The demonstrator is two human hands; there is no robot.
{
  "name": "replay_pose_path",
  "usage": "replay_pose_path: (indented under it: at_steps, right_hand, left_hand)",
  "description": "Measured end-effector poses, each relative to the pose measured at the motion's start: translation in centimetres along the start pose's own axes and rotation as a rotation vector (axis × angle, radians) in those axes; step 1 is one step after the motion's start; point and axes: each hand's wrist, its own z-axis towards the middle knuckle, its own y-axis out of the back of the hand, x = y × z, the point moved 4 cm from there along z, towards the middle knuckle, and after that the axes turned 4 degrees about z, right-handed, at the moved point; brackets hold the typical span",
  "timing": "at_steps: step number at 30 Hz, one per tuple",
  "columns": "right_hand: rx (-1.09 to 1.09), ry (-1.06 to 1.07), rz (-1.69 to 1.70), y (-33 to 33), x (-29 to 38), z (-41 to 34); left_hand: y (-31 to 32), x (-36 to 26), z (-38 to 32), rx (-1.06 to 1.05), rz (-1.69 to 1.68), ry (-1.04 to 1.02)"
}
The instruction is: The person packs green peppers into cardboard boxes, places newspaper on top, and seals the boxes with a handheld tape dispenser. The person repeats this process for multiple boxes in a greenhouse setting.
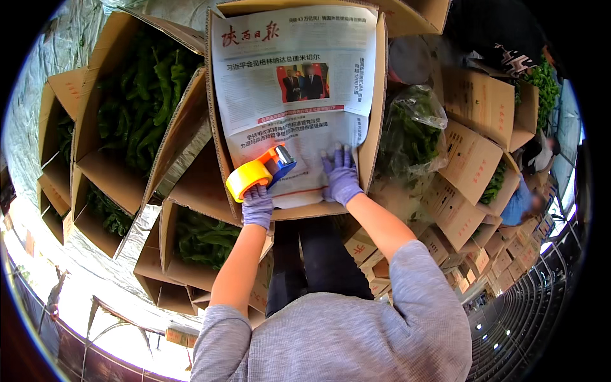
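A printed newspaper sheet [296, 110] with a colour photo lies spread inside an open cardboard box [377, 114] before me. It hides whatever is beneath it. My left hand [258, 207], in a purple glove, grips a tape dispenser [279, 164] with a blue and orange body. A wide roll of yellow tape [249, 180] sits on the dispenser. My right hand [342, 176], gloved in the same purple, rests with spread fingers flat on the lower right part of the sheet, close to the box's right wall.
Open cardboard boxes of long green peppers [143, 100] stand on the left, more peppers [205, 238] lower down. To the right lies a clear plastic bag [415, 129] of green vegetables. Several boxes [472, 157] line the right side, where other people [522, 200] are seen.
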Motion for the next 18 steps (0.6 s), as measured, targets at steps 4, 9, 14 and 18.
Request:
replay_pose_path:
  at_steps: [4, 9, 14, 18]
  right_hand:
    - [-0.228, 0.022, 0.254, -2.4, -0.3, 3.2]
    - [-0.578, 0.036, 0.278, -6.3, -0.5, 5.6]
    - [-0.579, 0.024, 0.265, -6.7, -0.4, 5.8]
    - [-0.352, -0.049, 0.179, -5.8, -0.4, 5.2]
  left_hand:
    - [2.6, 1.2, -0.2, 0.253, 0.05, -0.008]
    - [0.5, 3.7, 1.6, 0.267, 0.124, -0.035]
    - [0.4, 3.5, 2.4, 0.347, 0.129, -0.022]
    - [2.0, 2.5, 1.1, 0.343, 0.134, -0.057]
